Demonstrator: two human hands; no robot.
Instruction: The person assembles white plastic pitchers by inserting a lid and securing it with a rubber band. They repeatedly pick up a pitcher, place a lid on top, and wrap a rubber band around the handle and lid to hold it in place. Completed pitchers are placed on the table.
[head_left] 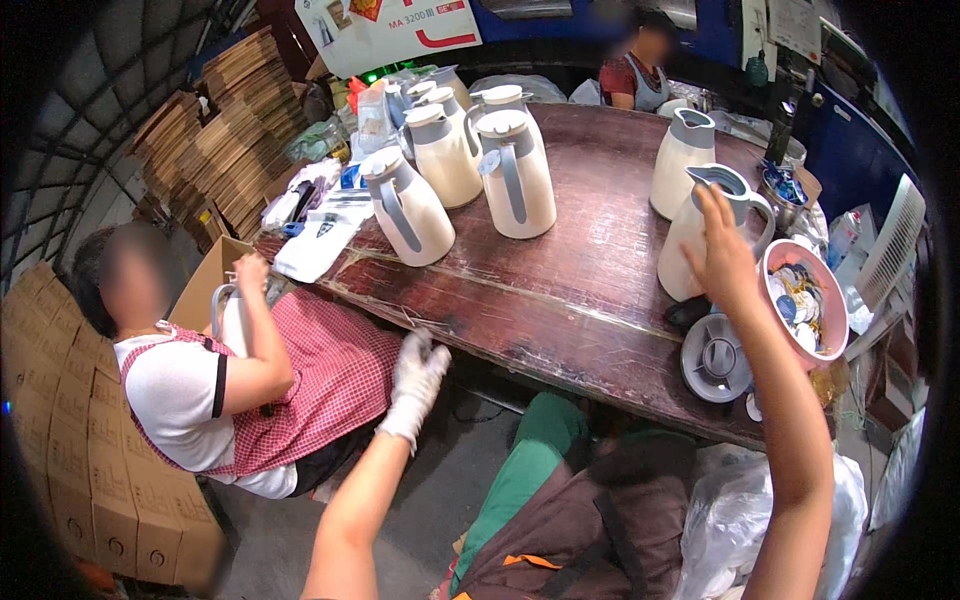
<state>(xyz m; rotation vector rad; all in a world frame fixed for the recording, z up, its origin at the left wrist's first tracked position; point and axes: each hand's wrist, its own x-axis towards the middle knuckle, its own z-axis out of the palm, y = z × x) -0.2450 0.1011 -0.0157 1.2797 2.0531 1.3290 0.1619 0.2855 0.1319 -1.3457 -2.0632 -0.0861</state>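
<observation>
My right hand [722, 258], bare, lies with fingers stretched up over the front of a cream vacuum jug [678, 268], the fingertips near its grey spout collar. This jug has no lid on and stands upright at the table's right. Whether the hand bears any of its weight I cannot tell. Behind it stands another lidless cream jug [684, 165]. My left hand [416, 388], in a white glove, hovers beside the table's front edge with its fingers apart and nothing in them. Several lidded jugs [520, 190] with grey handles stand on the table's left half.
The dark wooden table [590, 270] spans the middle. At right are a pink basin [838, 325] of small parts and a grey round plastic part [716, 357]. A co-worker in a checked apron [320, 360] sits close on my left; another person [637, 75] is at the far side.
</observation>
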